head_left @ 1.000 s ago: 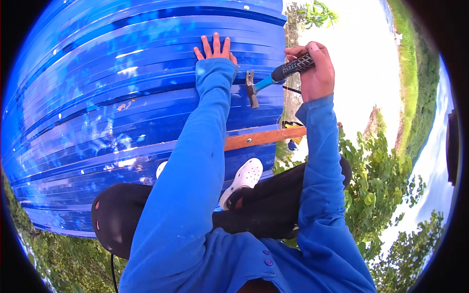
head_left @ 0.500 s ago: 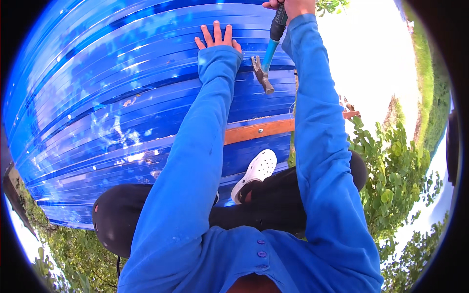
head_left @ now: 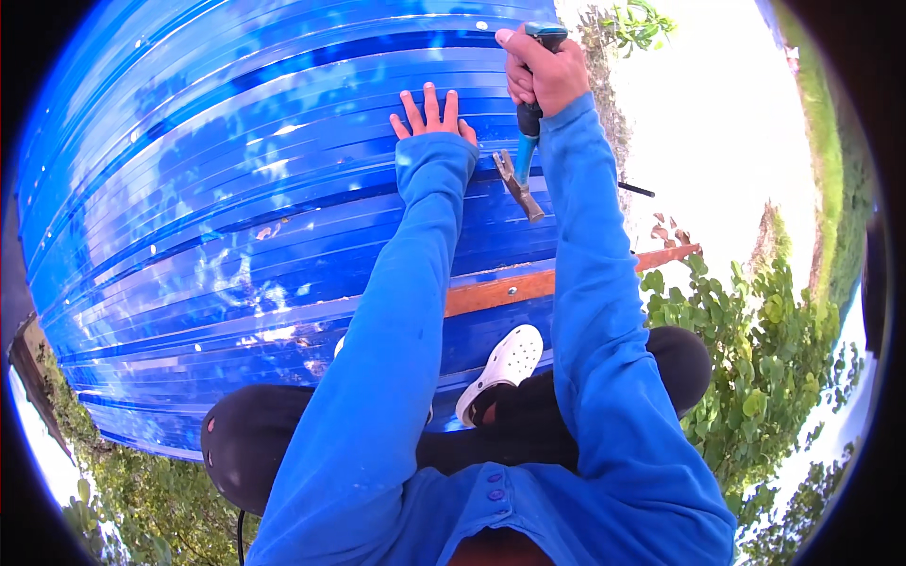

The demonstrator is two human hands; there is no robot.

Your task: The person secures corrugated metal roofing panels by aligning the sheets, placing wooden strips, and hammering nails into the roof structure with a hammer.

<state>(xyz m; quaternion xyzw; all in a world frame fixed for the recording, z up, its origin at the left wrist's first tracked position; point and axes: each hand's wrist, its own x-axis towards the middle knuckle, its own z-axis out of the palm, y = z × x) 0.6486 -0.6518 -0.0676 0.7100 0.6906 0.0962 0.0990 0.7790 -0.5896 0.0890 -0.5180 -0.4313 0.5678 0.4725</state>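
Note:
My right hand point(head_left: 552, 71) is wrapped round the grip of a claw hammer point(head_left: 526, 160), near the right edge of the blue metal roof. The hammer has a black and teal handle, and its worn steel head hangs down toward me. Whether the head touches the sheet I cannot tell. My left hand point(head_left: 432, 115) lies with fingers spread on the ribbed blue roofing sheet point(head_left: 311, 151), left of the hammer. Nothing is in it.
An orange-brown strip point(head_left: 500, 294) with a screw head runs across the sheet and past its right edge. My white clog point(head_left: 505, 363) rests on the roof between my bent knees. A dark rod point(head_left: 636, 190) sticks out at the right. Leafy plants point(head_left: 755, 377) grow below that edge.
The view has shifted, so the roof and both hands sit lower in the picture. My right hand and the hammer's grip now show whole. My left hand stays flat on the sheet.

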